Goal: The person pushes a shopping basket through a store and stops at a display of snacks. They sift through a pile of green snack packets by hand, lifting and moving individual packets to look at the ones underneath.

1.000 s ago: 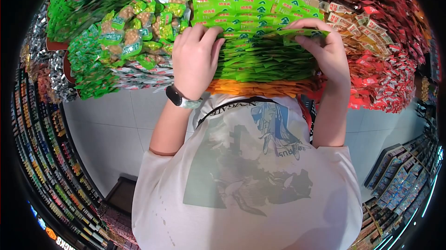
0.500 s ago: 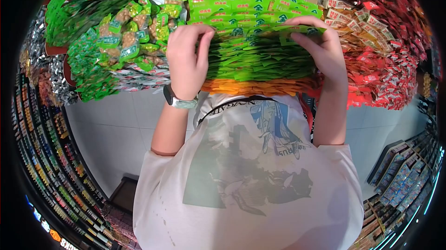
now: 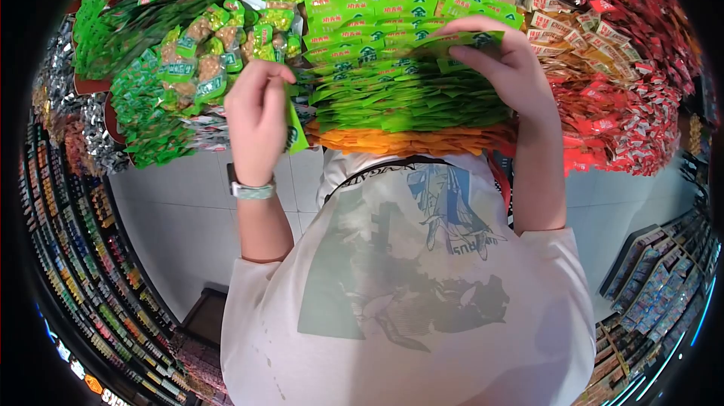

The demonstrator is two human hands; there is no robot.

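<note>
My left hand, with a watch on its wrist, is closed on a small green snack packet that hangs below its fingertips, over the left edge of the green stack. My right hand pinches another green snack packet between thumb and fingers, above the right side of the stack. Between the hands lie tightly packed green packets, their edges facing me. Behind them, flat rows of green packets show printed labels. Orange packets line the near edge.
Clear-and-green snack bags are heaped to the left. Red packets and cream packets lie to the right. Stocked shelves curve along the left side, and a display rack stands at lower right on the tiled floor.
My left hand has moved left and toward me, and a green packet now shows hanging from it. My right hand has shifted slightly left, still pinching its packet.
</note>
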